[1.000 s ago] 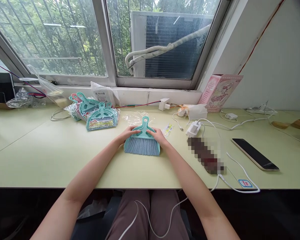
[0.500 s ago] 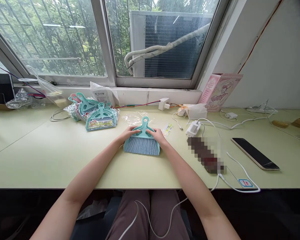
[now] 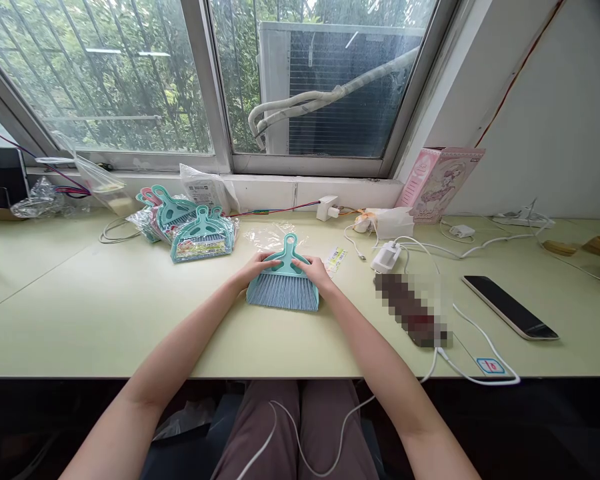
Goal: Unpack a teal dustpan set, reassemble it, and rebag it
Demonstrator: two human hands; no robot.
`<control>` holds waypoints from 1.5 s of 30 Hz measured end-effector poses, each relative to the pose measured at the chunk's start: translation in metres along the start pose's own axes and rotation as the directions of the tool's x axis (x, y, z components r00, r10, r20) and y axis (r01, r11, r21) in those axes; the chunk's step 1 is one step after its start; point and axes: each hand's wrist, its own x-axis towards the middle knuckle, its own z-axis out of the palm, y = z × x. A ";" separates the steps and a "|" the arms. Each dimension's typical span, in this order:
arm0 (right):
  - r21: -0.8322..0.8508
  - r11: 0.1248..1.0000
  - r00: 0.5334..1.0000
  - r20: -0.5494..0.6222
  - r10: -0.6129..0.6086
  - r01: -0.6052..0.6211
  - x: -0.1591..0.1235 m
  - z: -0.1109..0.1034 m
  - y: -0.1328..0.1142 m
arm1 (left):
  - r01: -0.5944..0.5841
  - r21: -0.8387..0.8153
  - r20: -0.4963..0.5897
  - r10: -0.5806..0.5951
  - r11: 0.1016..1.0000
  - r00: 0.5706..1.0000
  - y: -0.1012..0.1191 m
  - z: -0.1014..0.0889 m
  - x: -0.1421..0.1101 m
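Observation:
A small teal hand broom (image 3: 283,287) with grey-blue bristles lies flat on the pale green table (image 3: 130,313), handle pointing away from me. My left hand (image 3: 254,268) grips its left shoulder and my right hand (image 3: 315,272) grips its right shoulder, fingers curled over the plastic. An empty clear wrapper (image 3: 270,235) lies just behind the broom. A small printed label (image 3: 336,258) sits beside my right hand.
A pile of wrapped teal broom sets (image 3: 190,230) lies at the back left. To the right are a white charger (image 3: 386,257) with cables, a dark phone (image 3: 510,308) and a pink box (image 3: 440,183) against the wall. Plastic bags (image 3: 100,180) sit by the windowsill.

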 end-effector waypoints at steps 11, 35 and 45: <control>0.023 0.999 0.999 -0.003 0.040 -0.040 -0.002 0.001 -0.003 | -0.018 0.038 -0.011 0.018 0.999 1.000 0.003 0.001 -0.001; 0.026 1.000 0.999 -0.043 0.009 -0.008 -0.004 0.001 -0.003 | -0.067 0.118 -0.010 0.069 0.991 0.998 0.007 0.002 -0.002; 0.039 0.999 0.999 -0.040 -0.001 0.003 -0.004 0.001 -0.004 | -0.076 0.133 -0.024 0.080 0.988 0.996 0.009 0.003 -0.003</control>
